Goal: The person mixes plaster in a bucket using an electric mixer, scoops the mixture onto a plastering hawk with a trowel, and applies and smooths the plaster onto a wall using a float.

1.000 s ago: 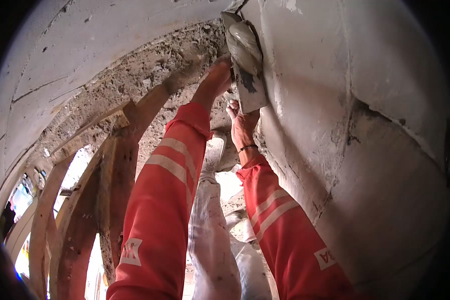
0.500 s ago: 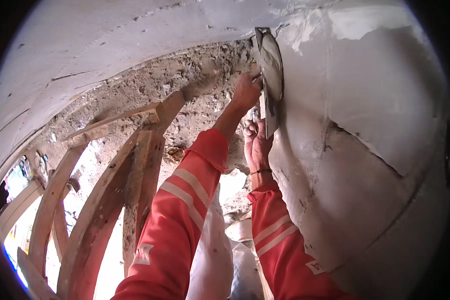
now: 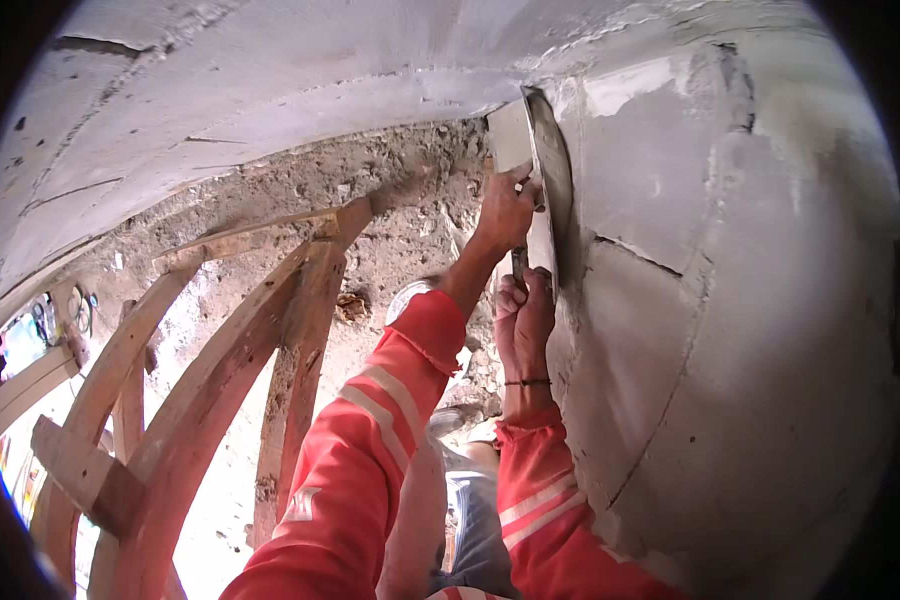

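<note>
A long flat trowel [image 3: 543, 215] stands nearly edge-on by the curved wall, with wet grey plaster [image 3: 553, 165] on its right face. My left hand [image 3: 508, 212] is closed around the grip side of this trowel. Just below, my right hand [image 3: 523, 325] has its fingers wrapped round a short dark handle [image 3: 519, 262]. A pale flat blade [image 3: 511, 137] shows behind my left hand, near the corner where the surfaces meet; whether it joins that handle is hidden by the hand.
Curved wooden ribs [image 3: 210, 370] stand at the left, with a crosspiece [image 3: 260, 235] on top. A smooth plastered wall [image 3: 770, 330] with cracks curves along the right. Rough rubble masonry [image 3: 410, 180] lies behind the hands. Another plastered surface [image 3: 300, 90] arches overhead.
The view has shifted, and more of the wooden ribs shows. The plaster-laden trowel has turned more edge-on. A pale blade and a dark handle have come into sight beside my hands.
</note>
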`<state>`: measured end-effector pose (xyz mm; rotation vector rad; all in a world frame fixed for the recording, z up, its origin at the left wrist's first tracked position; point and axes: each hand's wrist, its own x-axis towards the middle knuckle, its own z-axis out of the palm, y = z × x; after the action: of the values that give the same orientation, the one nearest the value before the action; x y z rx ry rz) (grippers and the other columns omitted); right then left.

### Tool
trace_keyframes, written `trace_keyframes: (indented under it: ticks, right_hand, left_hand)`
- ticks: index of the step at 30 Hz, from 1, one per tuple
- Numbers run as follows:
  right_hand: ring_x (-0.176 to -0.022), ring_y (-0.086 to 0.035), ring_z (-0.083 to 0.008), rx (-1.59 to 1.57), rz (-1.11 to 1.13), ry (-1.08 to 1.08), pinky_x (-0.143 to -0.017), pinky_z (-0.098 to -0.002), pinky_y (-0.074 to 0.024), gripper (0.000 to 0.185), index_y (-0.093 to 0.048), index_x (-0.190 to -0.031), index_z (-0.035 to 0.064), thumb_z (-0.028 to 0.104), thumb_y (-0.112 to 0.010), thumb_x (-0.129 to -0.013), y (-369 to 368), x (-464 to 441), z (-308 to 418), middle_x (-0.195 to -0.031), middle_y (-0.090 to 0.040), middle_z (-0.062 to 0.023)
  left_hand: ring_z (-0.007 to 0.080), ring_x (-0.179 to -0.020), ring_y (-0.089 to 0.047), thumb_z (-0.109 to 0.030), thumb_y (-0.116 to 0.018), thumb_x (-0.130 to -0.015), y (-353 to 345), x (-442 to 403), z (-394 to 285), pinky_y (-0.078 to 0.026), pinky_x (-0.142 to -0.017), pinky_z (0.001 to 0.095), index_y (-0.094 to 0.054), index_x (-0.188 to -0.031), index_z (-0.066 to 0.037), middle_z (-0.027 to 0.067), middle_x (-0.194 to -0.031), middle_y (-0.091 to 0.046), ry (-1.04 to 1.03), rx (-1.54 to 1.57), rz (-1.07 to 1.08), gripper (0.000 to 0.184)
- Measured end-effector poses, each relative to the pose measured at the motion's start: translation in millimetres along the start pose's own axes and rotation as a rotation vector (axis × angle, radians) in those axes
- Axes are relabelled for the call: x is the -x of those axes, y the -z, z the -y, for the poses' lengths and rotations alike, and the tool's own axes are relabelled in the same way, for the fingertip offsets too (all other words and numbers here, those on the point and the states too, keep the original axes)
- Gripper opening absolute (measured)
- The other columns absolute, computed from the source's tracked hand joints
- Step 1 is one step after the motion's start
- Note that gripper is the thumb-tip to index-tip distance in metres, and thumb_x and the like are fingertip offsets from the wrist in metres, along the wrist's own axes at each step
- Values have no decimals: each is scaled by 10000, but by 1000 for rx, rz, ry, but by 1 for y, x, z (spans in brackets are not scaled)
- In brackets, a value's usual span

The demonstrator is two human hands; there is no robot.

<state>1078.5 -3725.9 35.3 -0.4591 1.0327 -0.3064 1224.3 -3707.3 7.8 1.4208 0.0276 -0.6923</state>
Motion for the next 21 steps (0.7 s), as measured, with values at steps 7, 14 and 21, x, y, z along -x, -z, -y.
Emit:
trace_keyframes:
  ticks: [7, 14, 21]
  right_hand:
    - [-610, -467, -72, -4, -33, -7, -510, -212, -377, 92, -492, -960, 124, 79, -571, -949, -32, 63, 42, -758, -522, -33]
    - [-590, -464, -74, 36, -83, 43, -517, -221, -392, 71, -532, -945, 155, 127, -597, -938, -74, 132, 81, -770, -550, -46]
    - [-592, -471, -64, -1, 21, 75, -479, -183, -376, 46, -570, -995, 151, 169, -600, -965, -103, 193, 121, -784, -563, -42]
  left_hand:
    - [141, -659, -595, -121, -570, -948, -23, 36, -65, -511, -671, 293, -531, -1370, 50, 92, -728, -636, -191, 64, -6, 458]
    - [206, -698, -649, -145, -569, -955, -39, 63, -118, -523, -719, 351, -533, -1346, 81, 156, -837, -659, -261, -47, -36, 453]
    - [267, -864, -632, -227, -603, -970, -57, 104, -212, -509, -792, 362, -555, -1290, 96, 182, -927, -610, -375, -88, -63, 457]
